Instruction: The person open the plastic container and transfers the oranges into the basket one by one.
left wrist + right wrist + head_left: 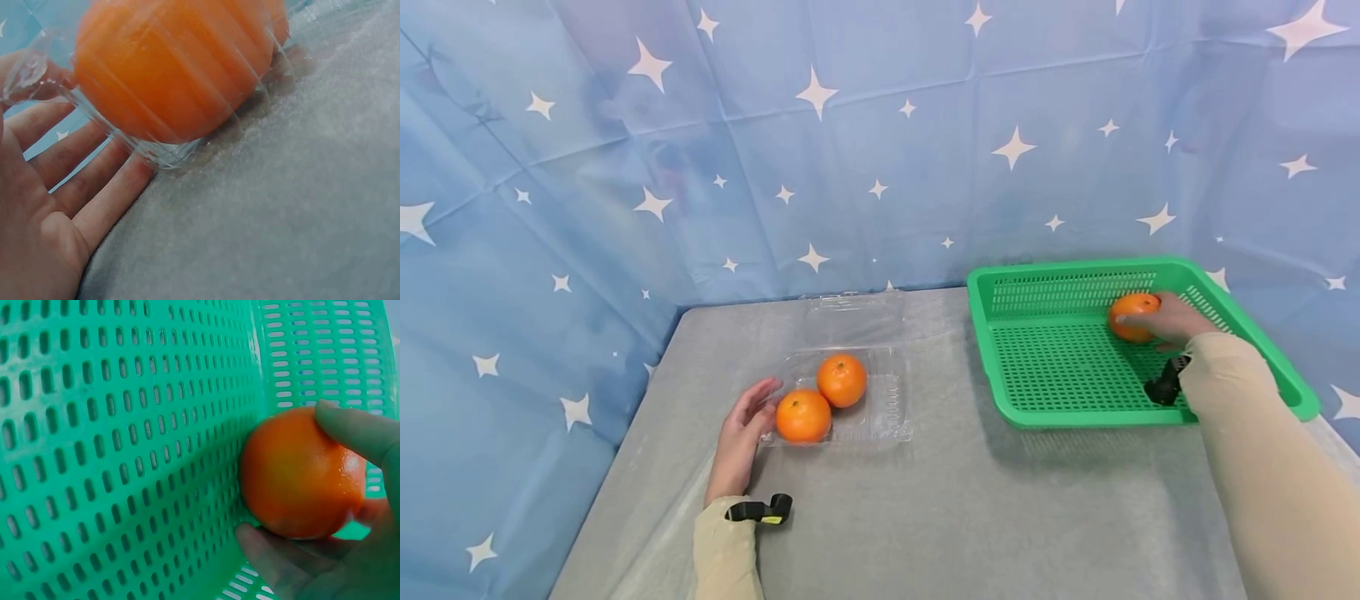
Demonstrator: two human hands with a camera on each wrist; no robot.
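3 oranges in all, placed relative to the green basket (992,287): 1 orange (1133,315) lies inside it near the far wall, gripped by the right hand (1172,321) with curled fingers (356,431) and thumb around it, the fruit resting on the slotted floor. The basket is rigid green plastic, rectangular, with perforated walls and a raised rim; most of its floor toward the left wall is open. Well to the left of the basket sits a clear plastic clamshell tray (887,400), thin, ribbed and glossy, lid folded back, holding the other 2 oranges, a near one (803,416) and a far one (842,380), touching each other. The left hand (741,437) lies flat and relaxed, straight fingers (94,181) against the tray's left edge, holding nothing. A bare strip of table (955,517) separates tray and basket. The table is covered in grey, slightly wrinkled cloth; behind and to the left hangs a blue backdrop (850,167) printed with white stars.
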